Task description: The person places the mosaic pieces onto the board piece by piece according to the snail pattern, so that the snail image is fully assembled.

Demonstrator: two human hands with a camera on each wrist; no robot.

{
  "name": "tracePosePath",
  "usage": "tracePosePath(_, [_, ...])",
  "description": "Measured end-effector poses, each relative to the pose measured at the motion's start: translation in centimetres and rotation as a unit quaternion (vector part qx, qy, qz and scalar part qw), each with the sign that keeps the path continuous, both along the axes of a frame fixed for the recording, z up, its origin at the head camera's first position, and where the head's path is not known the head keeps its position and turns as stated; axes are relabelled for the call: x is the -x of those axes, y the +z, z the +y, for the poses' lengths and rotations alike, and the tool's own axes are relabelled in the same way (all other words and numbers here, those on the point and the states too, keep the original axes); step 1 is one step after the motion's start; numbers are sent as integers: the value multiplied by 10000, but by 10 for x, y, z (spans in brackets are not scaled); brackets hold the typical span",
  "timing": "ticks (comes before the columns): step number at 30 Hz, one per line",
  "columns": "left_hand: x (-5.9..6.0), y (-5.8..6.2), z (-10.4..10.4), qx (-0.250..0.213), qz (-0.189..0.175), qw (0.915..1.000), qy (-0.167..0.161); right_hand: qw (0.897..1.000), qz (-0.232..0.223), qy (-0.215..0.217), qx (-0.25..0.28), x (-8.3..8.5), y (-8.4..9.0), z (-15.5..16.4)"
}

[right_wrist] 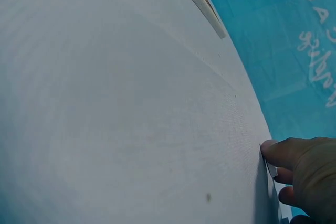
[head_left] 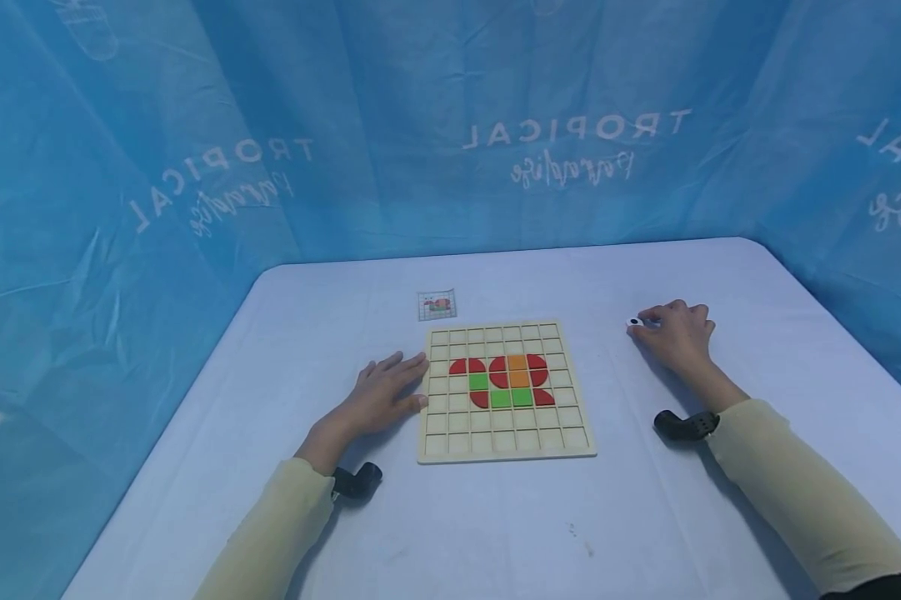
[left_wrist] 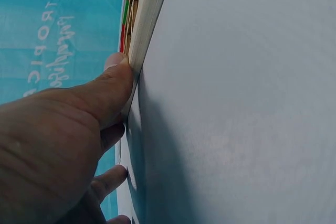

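A square pale wooden grid board lies mid-table, with red curved, green square and orange square tiles set in its cells. My left hand rests at the board's left edge, fingers extended; in the left wrist view the thumb touches the board's side. Out to the right, my right hand pinches a small white tile with a black dot between thumb and fingertips, close to the tabletop. The right wrist view shows only a sliver of that white tile beside the thumb.
A small picture card with a gridded coloured pattern lies behind the board. The white-covered table is bordered by blue printed curtains at the back and sides. Faint marks dot the cloth near the front.
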State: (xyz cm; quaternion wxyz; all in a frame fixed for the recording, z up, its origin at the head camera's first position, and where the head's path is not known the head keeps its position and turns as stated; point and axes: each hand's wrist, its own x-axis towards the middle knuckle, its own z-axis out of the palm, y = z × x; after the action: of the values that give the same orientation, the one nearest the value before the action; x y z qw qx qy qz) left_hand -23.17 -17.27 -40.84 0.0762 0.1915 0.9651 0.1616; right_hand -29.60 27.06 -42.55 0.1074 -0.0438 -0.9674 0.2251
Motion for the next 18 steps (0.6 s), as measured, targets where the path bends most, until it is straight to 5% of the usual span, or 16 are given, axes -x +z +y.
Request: tracePosePath(18, [-2,3,-1,-42,-90,9999,21,9992,317,205,142,-4,3,-15])
